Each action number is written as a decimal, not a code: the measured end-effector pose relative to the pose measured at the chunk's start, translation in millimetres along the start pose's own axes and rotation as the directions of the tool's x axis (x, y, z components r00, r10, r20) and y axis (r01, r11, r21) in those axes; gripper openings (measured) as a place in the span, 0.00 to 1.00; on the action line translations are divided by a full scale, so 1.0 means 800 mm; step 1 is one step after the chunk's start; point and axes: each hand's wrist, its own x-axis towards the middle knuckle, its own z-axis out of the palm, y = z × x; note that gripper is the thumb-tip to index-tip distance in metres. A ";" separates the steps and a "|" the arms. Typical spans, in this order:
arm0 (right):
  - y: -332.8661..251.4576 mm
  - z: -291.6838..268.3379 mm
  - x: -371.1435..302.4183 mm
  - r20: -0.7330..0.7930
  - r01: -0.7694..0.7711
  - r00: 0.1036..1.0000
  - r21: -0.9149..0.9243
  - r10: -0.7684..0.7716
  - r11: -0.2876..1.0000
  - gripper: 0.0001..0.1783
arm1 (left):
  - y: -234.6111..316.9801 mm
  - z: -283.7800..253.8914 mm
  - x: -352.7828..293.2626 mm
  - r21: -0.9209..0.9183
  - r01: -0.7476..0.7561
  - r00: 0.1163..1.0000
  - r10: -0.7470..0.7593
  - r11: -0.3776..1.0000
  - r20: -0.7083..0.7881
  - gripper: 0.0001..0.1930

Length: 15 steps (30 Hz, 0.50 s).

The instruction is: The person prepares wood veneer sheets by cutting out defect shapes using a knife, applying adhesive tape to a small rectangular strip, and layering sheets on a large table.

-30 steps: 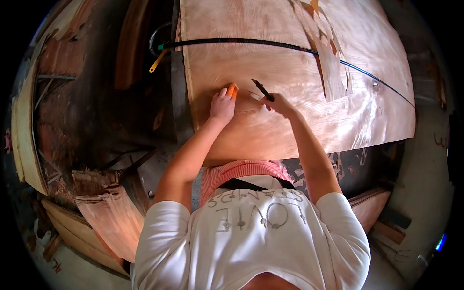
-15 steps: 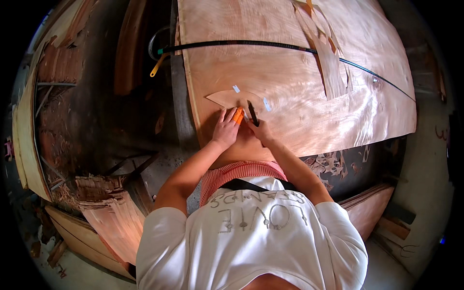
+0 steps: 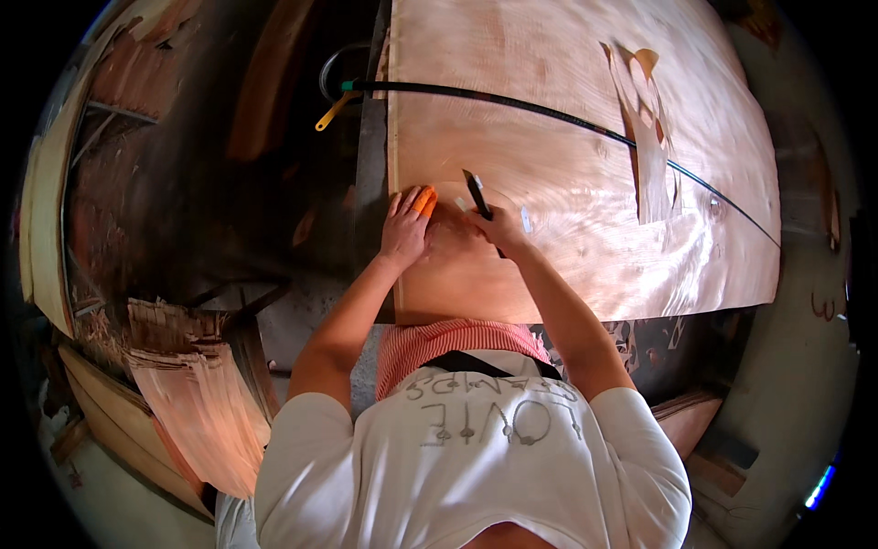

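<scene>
A large, thin wood veneer sheet (image 3: 567, 265) lies in front of me. My left hand (image 3: 407, 224) rests on it near its left edge, fingers stretched forward, with orange covers (image 3: 424, 201) on some fingers. Held in my right hand (image 3: 498, 229) is a black-handled knife (image 3: 476, 197), tilted with its tip pointing away from me. Small pieces of white tape (image 3: 525, 218) lie around that hand. Between the hands shows the faint curved outline of a veneer patch (image 3: 450, 192); the left hand appears to cover part of it.
A long, thin black rod (image 3: 512, 98) lies across the sheet. Beyond it to the right are torn veneer strips (image 3: 649, 165). A yellow-handled tool (image 3: 327, 113) sits past the left edge. Stacked veneer (image 3: 197, 403) stands at lower left.
My hands have moved apart: the left has slid toward the sheet's left edge, the right has drawn away from it with the knife. The whole view has shifted slightly.
</scene>
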 end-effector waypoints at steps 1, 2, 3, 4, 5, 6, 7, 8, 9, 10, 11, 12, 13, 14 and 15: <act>-0.015 0.020 0.009 0.020 0.022 1.000 0.072 -0.024 0.997 0.11 | -0.006 -0.002 -0.004 0.015 0.008 1.000 -0.008 1.000 -0.010 0.20; -0.019 0.034 0.020 0.012 0.024 1.000 0.099 -0.026 0.995 0.11 | -0.008 -0.006 -0.004 -0.002 0.019 1.000 -0.019 1.000 0.006 0.20; -0.023 0.047 0.031 0.004 0.026 1.000 0.126 -0.027 0.992 0.11 | -0.009 -0.009 -0.003 -0.020 0.031 0.999 -0.030 0.999 0.021 0.20; -0.026 0.057 0.043 0.002 0.026 1.000 0.153 -0.026 0.988 0.11 | -0.011 -0.012 -0.004 -0.034 0.049 0.998 -0.047 0.998 0.039 0.21; -0.021 0.065 0.057 -0.048 0.071 0.997 0.090 -0.067 0.993 0.11 | -0.013 -0.010 -0.004 -0.036 0.043 0.999 -0.042 0.998 0.011 0.21; -0.016 0.064 0.067 -0.068 0.016 0.998 0.050 -0.012 0.999 0.11 | -0.015 -0.007 -0.003 -0.023 0.046 0.999 -0.046 0.999 0.000 0.20; -0.020 0.066 0.072 -0.082 -0.043 0.996 0.006 0.043 0.999 0.12 | -0.018 -0.006 -0.004 -0.008 0.058 0.998 -0.059 0.998 -0.011 0.20; -0.022 0.069 0.075 -0.101 -0.101 0.990 -0.037 0.096 0.994 0.13 | -0.022 -0.005 -0.004 0.006 0.069 0.997 -0.069 0.998 -0.023 0.20; -0.024 0.073 0.076 -0.082 -0.080 0.993 0.012 0.081 0.997 0.13 | -0.027 -0.005 -0.006 -0.006 0.108 0.992 -0.108 0.994 -0.066 0.19; -0.023 0.073 0.077 -0.077 -0.077 0.994 0.000 0.077 0.997 0.13 | -0.030 -0.004 -0.006 -0.006 0.093 0.993 -0.093 0.996 -0.072 0.19; -0.022 0.073 0.078 -0.073 -0.074 0.995 -0.011 0.073 0.997 0.13 | -0.032 -0.003 -0.006 -0.006 0.077 0.994 -0.077 0.997 -0.078 0.19; -0.021 0.072 0.079 -0.070 -0.071 0.995 -0.020 0.069 0.997 0.13 | -0.034 -0.001 -0.006 -0.006 0.060 0.995 -0.060 0.998 -0.083 0.19; -0.021 0.073 0.079 -0.064 -0.056 0.996 0.005 0.057 0.998 0.13 | -0.036 0.001 -0.005 0.003 0.037 0.998 -0.037 0.999 -0.045 0.19; -0.022 0.073 0.079 -0.059 -0.042 0.997 0.030 0.044 0.999 0.13 | -0.035 0.004 -0.004 0.012 0.013 1.000 -0.013 1.000 -0.006 0.19; -0.021 0.073 0.079 -0.055 -0.029 0.998 0.057 0.032 0.998 0.13 | -0.034 0.007 -0.004 0.019 -0.011 0.999 0.010 1.000 0.033 0.19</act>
